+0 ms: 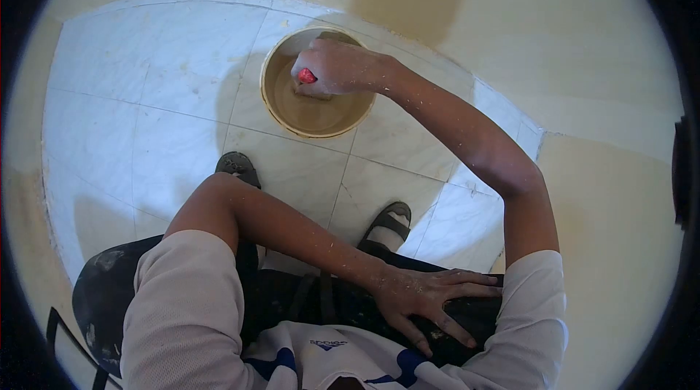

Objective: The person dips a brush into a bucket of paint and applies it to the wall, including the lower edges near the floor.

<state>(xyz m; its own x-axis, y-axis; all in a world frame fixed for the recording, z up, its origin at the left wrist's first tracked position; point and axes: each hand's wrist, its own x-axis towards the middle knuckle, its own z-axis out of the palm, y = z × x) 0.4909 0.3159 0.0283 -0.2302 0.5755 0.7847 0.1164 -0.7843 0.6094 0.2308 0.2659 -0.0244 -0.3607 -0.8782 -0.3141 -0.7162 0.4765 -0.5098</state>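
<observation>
Inside the rim of a round bucket point(274, 109), my right hand point(339, 65) is closed around a red-handled tool point(307, 76). Only the handle's red end shows clearly; a flat, wide part seems to extend under the hand, and its kind is hard to make out. Beige-brown liquid point(310, 117) fills the lower part of the bucket. My left hand point(434, 299) lies across my right thigh, palm down with fingers spread, holding nothing. Pale specks dot both forearms.
White marble-look tiles point(182, 62) cover the floor under the bucket. A beige wall point(547, 47) rises close behind it and along the right. My sandalled feet, one of them the right foot point(389, 226), stand on the near side of the bucket.
</observation>
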